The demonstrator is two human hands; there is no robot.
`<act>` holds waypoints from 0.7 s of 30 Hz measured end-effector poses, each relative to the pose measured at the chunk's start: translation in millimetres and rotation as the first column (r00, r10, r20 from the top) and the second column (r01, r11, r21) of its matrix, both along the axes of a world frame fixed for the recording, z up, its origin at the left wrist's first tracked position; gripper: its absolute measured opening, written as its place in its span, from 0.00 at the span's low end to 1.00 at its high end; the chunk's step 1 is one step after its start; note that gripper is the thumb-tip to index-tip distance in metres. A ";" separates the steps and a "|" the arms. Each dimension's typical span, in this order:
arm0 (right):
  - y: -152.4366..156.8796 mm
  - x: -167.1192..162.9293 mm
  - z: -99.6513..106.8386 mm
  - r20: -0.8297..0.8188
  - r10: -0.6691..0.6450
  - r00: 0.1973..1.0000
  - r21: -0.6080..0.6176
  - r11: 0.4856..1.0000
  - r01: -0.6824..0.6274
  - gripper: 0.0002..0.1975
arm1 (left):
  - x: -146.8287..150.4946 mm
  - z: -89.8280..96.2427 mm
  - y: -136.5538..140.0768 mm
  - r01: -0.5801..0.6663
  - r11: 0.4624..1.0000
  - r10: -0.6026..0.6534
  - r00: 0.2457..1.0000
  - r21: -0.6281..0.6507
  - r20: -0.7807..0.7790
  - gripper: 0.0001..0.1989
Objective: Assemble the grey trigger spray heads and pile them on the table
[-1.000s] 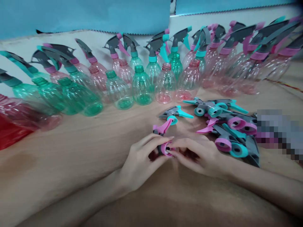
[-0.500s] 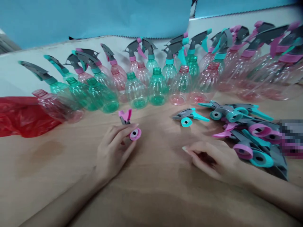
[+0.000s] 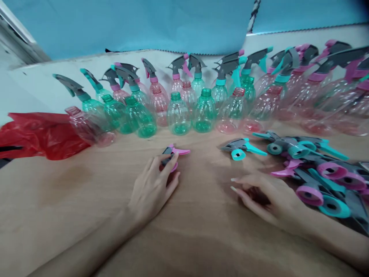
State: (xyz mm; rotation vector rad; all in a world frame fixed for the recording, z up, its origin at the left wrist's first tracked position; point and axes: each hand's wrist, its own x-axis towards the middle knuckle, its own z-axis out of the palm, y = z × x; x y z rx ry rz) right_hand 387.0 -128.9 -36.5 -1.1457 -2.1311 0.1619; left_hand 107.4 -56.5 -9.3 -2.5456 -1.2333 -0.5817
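Observation:
My left hand has its fingers closed round a grey and pink trigger spray head, low at the tabletop. The pink trigger points right, and my fingers cover part of the collar. My right hand hovers over the table with curled fingers, nothing in it, thumb and index tips slightly apart. Close beyond it lies a single grey and turquoise spray head. A pile of pink and turquoise spray heads lies to its right, partly behind my wrist.
Along the back stand several clear green bottles and pink bottles without tops. Behind them are bottles fitted with spray heads, against a white wall. A red plastic bag lies at the left, beside a leaning pink bottle.
In my left hand the spray head has turned, so its trigger now points right instead of up. My right thumb and index tips have parted a little. The camera view has shifted.

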 end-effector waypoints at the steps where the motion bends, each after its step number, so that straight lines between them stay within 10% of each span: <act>1: -0.2 -0.1 -0.6 0.003 -0.001 1.000 0.005 1.000 0.001 0.09 | 0.1 -0.4 -1.0 -0.016 1.000 0.016 1.000 0.013 0.002 0.21; 11: 12.5 11.8 28.1 0.217 -0.206 0.954 0.119 0.976 0.183 0.07 | 27.1 -3.5 -18.5 0.330 0.942 -0.323 0.942 -0.068 0.096 0.11; 21: 28.5 41.5 43.4 0.452 -0.337 0.826 0.078 0.937 0.339 0.12 | 94.9 -13.7 14.2 0.342 0.927 -0.322 0.936 -0.157 0.143 0.14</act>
